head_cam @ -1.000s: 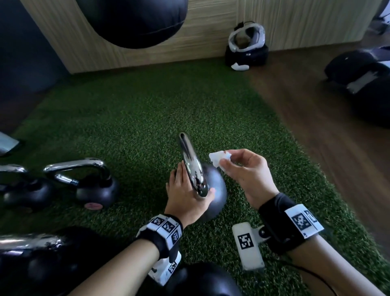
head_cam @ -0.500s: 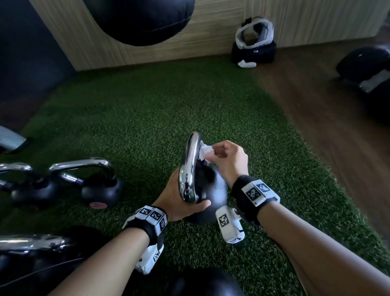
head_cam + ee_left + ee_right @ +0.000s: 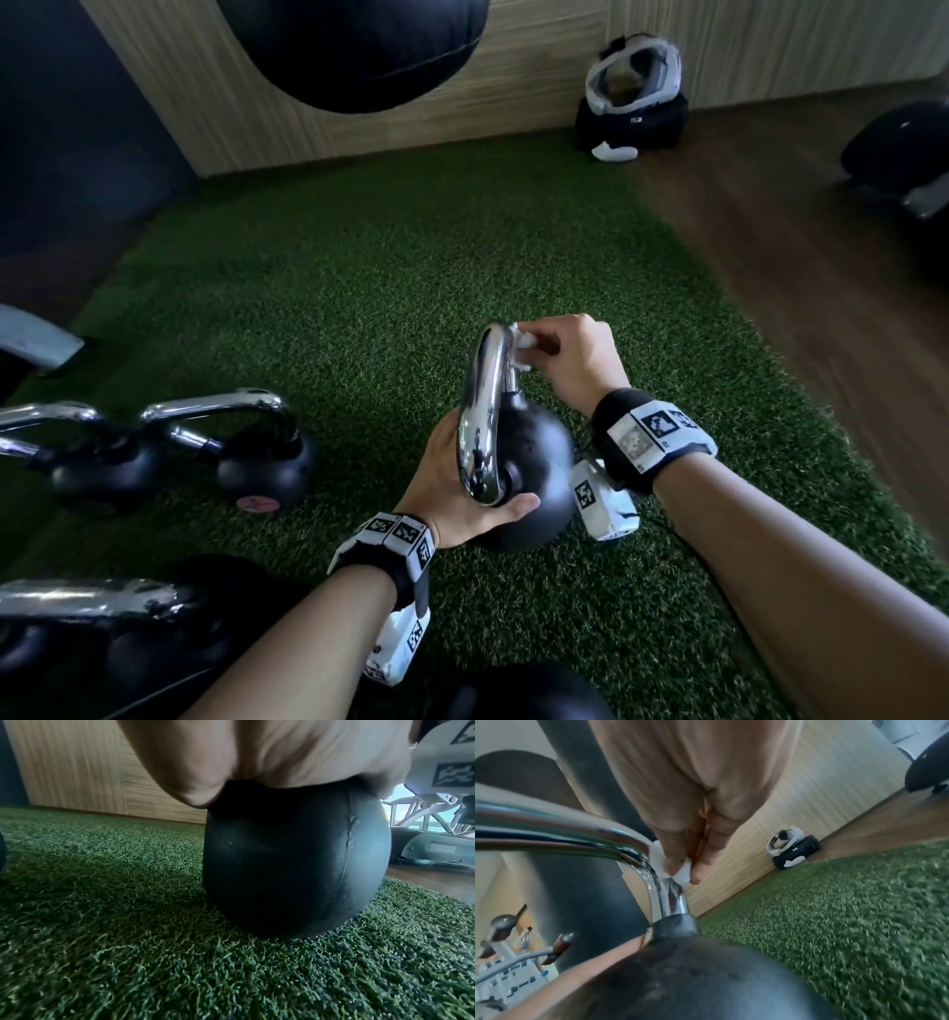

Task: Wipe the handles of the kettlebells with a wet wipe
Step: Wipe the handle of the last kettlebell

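A black kettlebell (image 3: 534, 452) with a chrome handle (image 3: 480, 406) stands on the green turf in the middle of the head view. My left hand (image 3: 452, 488) grips the near end of the handle and the ball's top, thumb across the ball. In the left wrist view the ball (image 3: 295, 862) sits under my palm. My right hand (image 3: 570, 360) pinches a small white wet wipe (image 3: 521, 342) against the handle's far bend. The right wrist view shows the wipe (image 3: 677, 870) pressed on the handle (image 3: 639, 850) by thumb and fingers.
Two more kettlebells (image 3: 257, 452) stand at the left, another chrome handle (image 3: 92, 601) lies at the lower left. A dark hanging bag (image 3: 359, 46) is above the turf's far edge. A headset on a black case (image 3: 634, 97) sits by the wooden wall. Wood floor lies right.
My right hand has brought the wipe from beside the kettlebell onto the far bend of the handle. The left hand keeps its hold on the kettlebell.
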The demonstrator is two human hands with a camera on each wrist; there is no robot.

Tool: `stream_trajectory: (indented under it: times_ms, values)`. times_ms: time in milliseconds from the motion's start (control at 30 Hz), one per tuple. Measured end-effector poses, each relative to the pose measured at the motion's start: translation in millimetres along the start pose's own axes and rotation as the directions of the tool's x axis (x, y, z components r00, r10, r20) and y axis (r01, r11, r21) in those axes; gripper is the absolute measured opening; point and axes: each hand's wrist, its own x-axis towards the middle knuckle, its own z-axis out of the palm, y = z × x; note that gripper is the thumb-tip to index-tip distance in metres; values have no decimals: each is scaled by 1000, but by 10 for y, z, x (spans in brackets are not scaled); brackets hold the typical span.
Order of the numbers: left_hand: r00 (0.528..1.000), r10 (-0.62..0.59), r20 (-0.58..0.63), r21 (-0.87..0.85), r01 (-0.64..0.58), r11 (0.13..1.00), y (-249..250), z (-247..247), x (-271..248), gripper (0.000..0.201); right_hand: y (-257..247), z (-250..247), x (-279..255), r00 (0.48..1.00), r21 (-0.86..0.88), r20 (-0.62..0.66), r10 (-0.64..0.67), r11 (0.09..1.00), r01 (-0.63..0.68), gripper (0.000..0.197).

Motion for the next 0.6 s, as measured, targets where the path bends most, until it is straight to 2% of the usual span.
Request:
stream_trajectory:
  times_ms: [33,100,200,233,367,433,500,600]
  values:
    - [1000,-11,3,-1,11,1000,10,-4,-3,100,-3,-6,-5,1000,-9,4,-21,1000,21,11]
    - [999,-51,12,-16,51,999,30,-12,-10,105,-59,-54,-26,987,-36,-85,-136,990,133,17]
    - [996,-91,21,-21,92,996,55,-22,-21,114,-163,-60,-177,910,-84,-179,-375,927,365,22]
    - [996,-91,22,-23,92,996,53,-19,-15,114,-170,-42,-236,896,-92,-184,-404,915,394,24]
    - [995,-95,29,-16,96,995,32,-18,-6,121,-142,-36,-253,902,-64,-225,-369,929,365,24]
    - [996,-80,41,-7,80,997,32,-30,1,126,-181,-47,-295,890,-75,-211,-403,915,397,26]
    - [999,-23,42,-20,24,1000,38,-49,28,126,-220,-50,-461,885,-114,-183,-429,903,414,31]
    - [995,95,41,-17,-94,995,55,-72,87,113,-255,-60,-752,904,-77,-142,-403,915,396,32]
